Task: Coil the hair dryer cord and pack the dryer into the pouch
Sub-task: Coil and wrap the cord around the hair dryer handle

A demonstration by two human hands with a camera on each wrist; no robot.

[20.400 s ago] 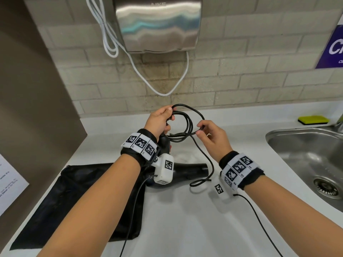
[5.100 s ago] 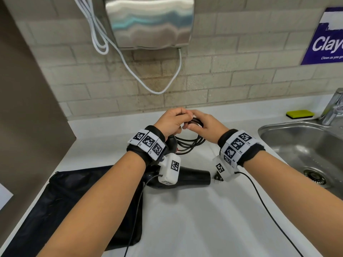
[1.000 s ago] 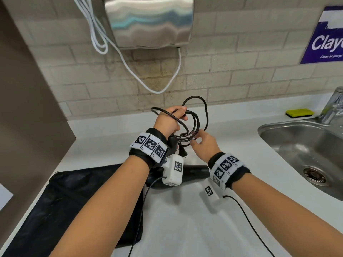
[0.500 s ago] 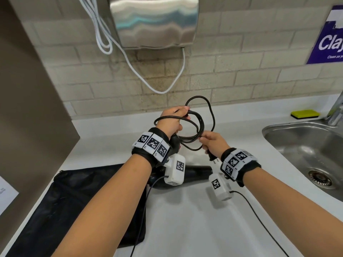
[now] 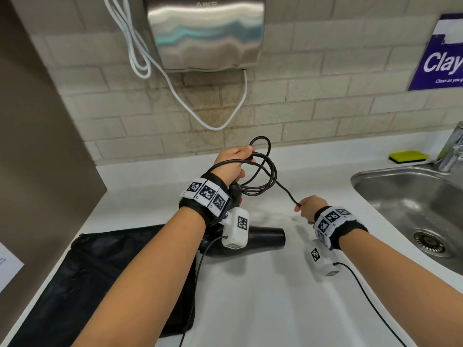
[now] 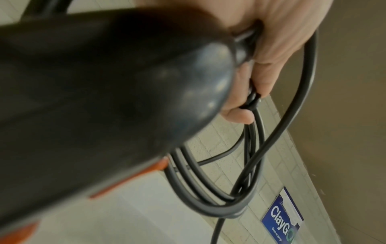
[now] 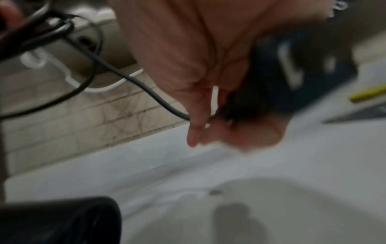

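Note:
My left hand [image 5: 231,165] grips several loops of the black cord [image 5: 266,176] above the white counter, next to the top of the dryer's handle [image 6: 104,82]. The black hair dryer [image 5: 260,240] lies on the counter under that wrist, barrel pointing right. One strand runs from the coil down to my right hand [image 5: 309,209], which holds the plug end [image 7: 246,102] in its curled fingers. The black mesh pouch [image 5: 100,276] lies flat at the left, partly under my left forearm.
A steel sink [image 5: 411,196] with a tap [image 5: 451,151] is at the right, a yellow sponge [image 5: 408,156] behind it. A steel hand dryer [image 5: 205,31] with a white cable [image 5: 218,121] hangs on the tiled wall. A brown panel [image 5: 42,146] closes the left side.
My right hand has pulled the cord's plug end down and to the right, away from the coil, so one strand now stretches out. The left hand keeps its hold on the loops.

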